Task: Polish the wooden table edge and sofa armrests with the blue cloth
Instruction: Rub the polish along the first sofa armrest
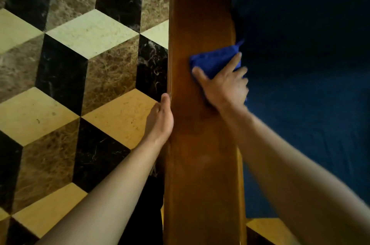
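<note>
A long brown wooden sofa armrest [202, 154] runs from the bottom of the view to the top. The blue cloth [212, 60] lies bunched on its top face, toward the right edge. My right hand [224, 84] lies flat on the cloth with fingers spread and straight, pressing it onto the wood; the hand looks slightly blurred. My left hand [161, 118] rests against the armrest's left side edge, thumb up along the wood, its other fingers hidden behind the edge.
The dark blue sofa seat cushion [310, 64] fills the right side next to the armrest. To the left is a marble floor [70, 64] in a cube pattern of cream, brown and black tiles. A dark shape sits at the bottom by the armrest base.
</note>
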